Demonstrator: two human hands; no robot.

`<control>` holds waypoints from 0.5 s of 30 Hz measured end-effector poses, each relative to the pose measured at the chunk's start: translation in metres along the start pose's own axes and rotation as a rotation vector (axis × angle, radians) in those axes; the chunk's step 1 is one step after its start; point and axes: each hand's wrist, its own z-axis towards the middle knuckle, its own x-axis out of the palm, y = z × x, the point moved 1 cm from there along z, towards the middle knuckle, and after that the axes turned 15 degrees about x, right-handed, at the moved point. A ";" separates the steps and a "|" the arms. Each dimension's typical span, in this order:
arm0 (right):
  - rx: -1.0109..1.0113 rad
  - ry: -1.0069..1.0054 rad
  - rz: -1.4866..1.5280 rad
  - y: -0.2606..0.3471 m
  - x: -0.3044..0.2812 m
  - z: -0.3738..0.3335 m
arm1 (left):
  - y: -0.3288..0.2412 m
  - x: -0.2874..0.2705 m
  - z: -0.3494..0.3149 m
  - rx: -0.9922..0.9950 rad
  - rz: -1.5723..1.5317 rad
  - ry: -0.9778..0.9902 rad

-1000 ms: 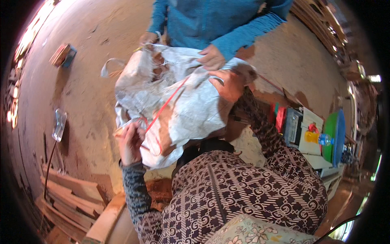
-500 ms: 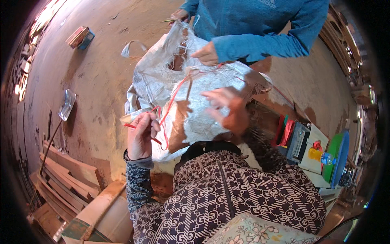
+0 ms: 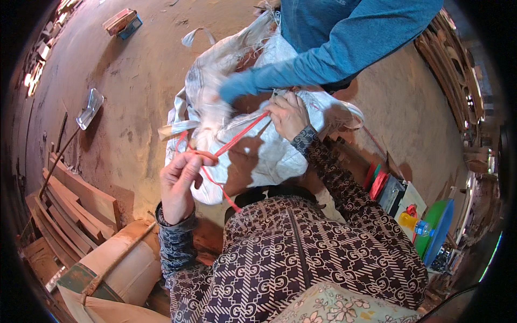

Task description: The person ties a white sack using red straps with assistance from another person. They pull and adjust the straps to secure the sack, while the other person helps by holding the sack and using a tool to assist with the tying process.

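Note:
A large white woven sack (image 3: 277,164), frayed along its torn edge, stands in front of me. Red plastic string (image 3: 242,134) runs nearly straight between my hands across its near side. My left hand (image 3: 183,177) pinches the string at the sack's left, and a loose tail hangs down toward my jacket. With fingers closed, my right hand (image 3: 290,114) grips the string's other end against the sack's edge; its fingertips are partly hidden. Over the sack reaches a co-worker's blue sleeve (image 3: 312,67); the hand at its end is blurred.
Wooden planks (image 3: 86,199) lie at the lower left, near a cardboard box (image 3: 129,269). A long-handled metal pan (image 3: 90,107) and a small blue crate (image 3: 129,28) are on the floor. At the right are a bottle with a yellow lower part (image 3: 414,223) and a green basin (image 3: 433,226).
My right hand has moved up and forward onto the sack's edge, taking hold of the string, which is now tauter. The co-worker's arm has swung left across the sack.

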 end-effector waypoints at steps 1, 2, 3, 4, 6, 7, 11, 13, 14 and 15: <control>-0.046 -0.173 0.054 0.002 0.004 0.000 | -0.002 -0.006 0.001 0.013 -0.010 -0.038; -0.015 -0.153 0.079 -0.001 0.004 0.000 | -0.002 -0.013 0.000 0.029 -0.005 -0.096; 0.015 -0.128 0.111 0.001 0.000 -0.001 | -0.002 -0.020 -0.003 0.037 -0.037 -0.158; 0.046 -0.103 0.141 0.004 -0.004 -0.002 | -0.003 -0.027 -0.006 0.046 -0.070 -0.220; 0.084 -0.085 0.196 0.016 -0.009 -0.007 | -0.011 -0.040 -0.012 0.050 -0.127 -0.305; 0.071 -0.084 0.232 0.020 -0.013 -0.011 | -0.012 -0.049 -0.016 0.053 -0.154 -0.315; -0.044 -0.074 0.286 0.034 -0.018 -0.027 | -0.015 -0.062 -0.033 0.096 -0.174 -0.366; -0.061 -0.065 0.303 0.039 -0.017 -0.035 | -0.015 -0.062 -0.035 0.094 -0.161 -0.381; -0.055 -0.056 0.307 0.040 -0.016 -0.038 | -0.015 -0.061 -0.036 0.092 -0.155 -0.388; -0.050 -0.044 0.314 0.042 -0.014 -0.041 | -0.015 -0.061 -0.036 0.104 -0.162 -0.369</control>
